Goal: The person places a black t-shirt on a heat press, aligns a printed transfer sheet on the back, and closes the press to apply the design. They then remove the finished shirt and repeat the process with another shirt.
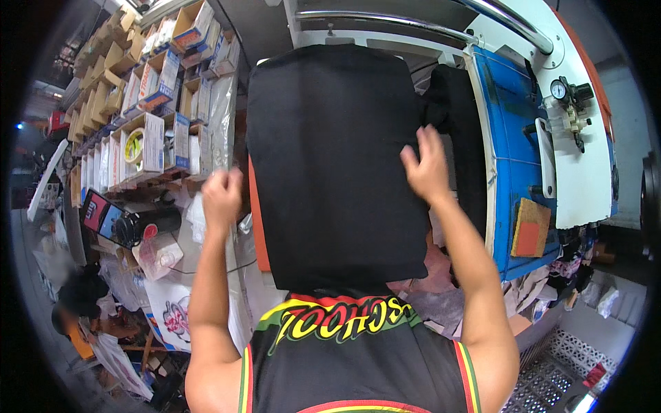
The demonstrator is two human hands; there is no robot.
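Note:
A black fabric garment lies spread over a flat rectangular board in front of me, its dark folds hanging at the right side. My left hand is just left of the board, fingers curled; whether anything is inside them is hidden. An orange edge shows beside it under the fabric. My right hand is at the garment's right edge, fingers apart and slightly blurred, holding nothing; whether it touches the cloth I cannot tell.
Cardboard boxes and a tape roll fill the left, with a phone below them. A blue machine bed, a white plate with a gauge and metal rails border the right and back. A blurred dark shape is low left.

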